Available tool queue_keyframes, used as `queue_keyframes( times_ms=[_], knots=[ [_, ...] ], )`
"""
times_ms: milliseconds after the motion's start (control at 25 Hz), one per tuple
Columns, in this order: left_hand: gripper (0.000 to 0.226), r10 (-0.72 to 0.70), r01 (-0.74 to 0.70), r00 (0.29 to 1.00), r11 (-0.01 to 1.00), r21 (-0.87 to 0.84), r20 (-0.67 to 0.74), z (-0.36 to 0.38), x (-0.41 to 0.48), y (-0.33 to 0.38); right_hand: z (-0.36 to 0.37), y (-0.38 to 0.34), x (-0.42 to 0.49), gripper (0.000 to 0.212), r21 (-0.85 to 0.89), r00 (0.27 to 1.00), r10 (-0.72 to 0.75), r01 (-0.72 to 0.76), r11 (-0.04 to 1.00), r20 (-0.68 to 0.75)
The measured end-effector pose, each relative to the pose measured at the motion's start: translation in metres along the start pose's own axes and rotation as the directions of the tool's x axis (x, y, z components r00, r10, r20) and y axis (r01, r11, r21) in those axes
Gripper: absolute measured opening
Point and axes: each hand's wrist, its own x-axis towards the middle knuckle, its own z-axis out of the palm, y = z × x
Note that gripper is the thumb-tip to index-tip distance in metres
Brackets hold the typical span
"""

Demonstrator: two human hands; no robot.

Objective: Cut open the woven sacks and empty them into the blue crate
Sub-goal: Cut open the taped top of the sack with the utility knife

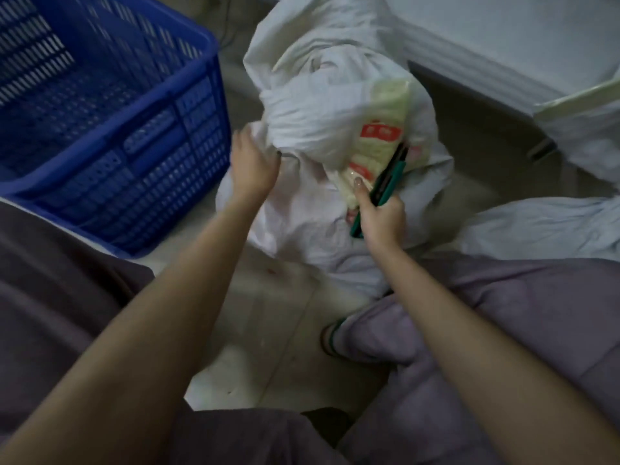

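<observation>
Several white sacks [312, 129] on pale floor [268, 330], blue crate [151, 182] beside.

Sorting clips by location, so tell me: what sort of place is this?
Probably a storeroom or goods-handling back room: a perforated blue crate stands on a pale floor, with several white woven sacks lying around, one showing sealed packets.

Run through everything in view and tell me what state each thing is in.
Crate, upright, open-topped.
Sack, open, packets showing.
Packets, still inside the opening.
Knife, in hand; blade unclear.
Left hand, gripping the sack.
Right hand, gripping the knife.
Second sack, lying on the floor.
</observation>
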Motion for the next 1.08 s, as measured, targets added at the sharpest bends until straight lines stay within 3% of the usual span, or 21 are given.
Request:
queue_keyframes(
  times_ms=[80,120,200,320,440,520,600,680,840,960,1080],
  knots=[
    [0.07,-0.365,0.363,0.924,0.931,-0.042,-0.113,0.002,-0.037,-0.022,0.001,-0.007,0.01,0.036,-0.067,0.998,-0.056,0.058,0.996,0.029],
    [0.082,-0.519,0.514,0.853,0.854,-0.082,-0.053,0.006,-0.062,-0.033,0.004,-0.007,0.016,0.042,-0.106,0.996,-0.075,0.079,0.991,0.044],
    [0.117,-0.591,0.602,0.791,0.797,-0.035,0.158,0.025,-0.115,-0.035,0.006,-0.003,0.03,0.047,-0.182,0.993,-0.094,0.105,0.978,0.068],
    [0.125,-0.353,0.363,0.902,0.932,0.006,0.248,0.066,-0.145,-0.019,-0.002,-0.007,0.047,0.043,-0.218,0.976,-0.189,0.209,0.953,0.108],
    [0.134,-0.359,0.376,0.901,0.926,-0.028,0.245,0.095,-0.147,0.006,-0.015,-0.019,0.056,0.04,-0.327,0.933,-0.327,0.359,0.874,0.15],
    [0.133,-0.38,0.407,0.893,0.911,-0.072,0.241,0.106,-0.131,0.018,-0.02,-0.027,0.063,0.033,-0.347,0.925,-0.325,0.375,0.86,0.197],
    [0.122,-0.392,0.42,0.895,0.901,-0.106,0.213,0.11,-0.107,0.017,-0.02,-0.037,0.068,0.026,-0.336,0.924,-0.271,0.354,0.873,0.269],
    [0.104,-0.388,0.398,0.893,0.918,0.004,0.228,0.104,-0.085,0.012,-0.016,-0.04,0.073,0.027,-0.339,0.918,-0.251,0.352,0.872,0.308],
    [0.071,-0.18,0.091,0.937,0.954,0.287,0.299,0.064,-0.056,-0.029,-0.004,-0.04,0.077,0.033,-0.364,0.917,-0.223,0.342,0.867,0.331],
    [0.055,-0.099,0.029,0.982,0.923,0.385,0.163,0.003,-0.043,-0.065,0.007,-0.058,0.074,0.028,-0.367,0.895,-0.244,0.385,0.847,0.374],
    [0.052,-0.177,0.205,0.979,0.868,0.452,-0.105,-0.058,-0.028,-0.09,0.015,-0.075,0.067,0.034,-0.362,0.876,-0.286,0.43,0.827,0.388]
  ],
)
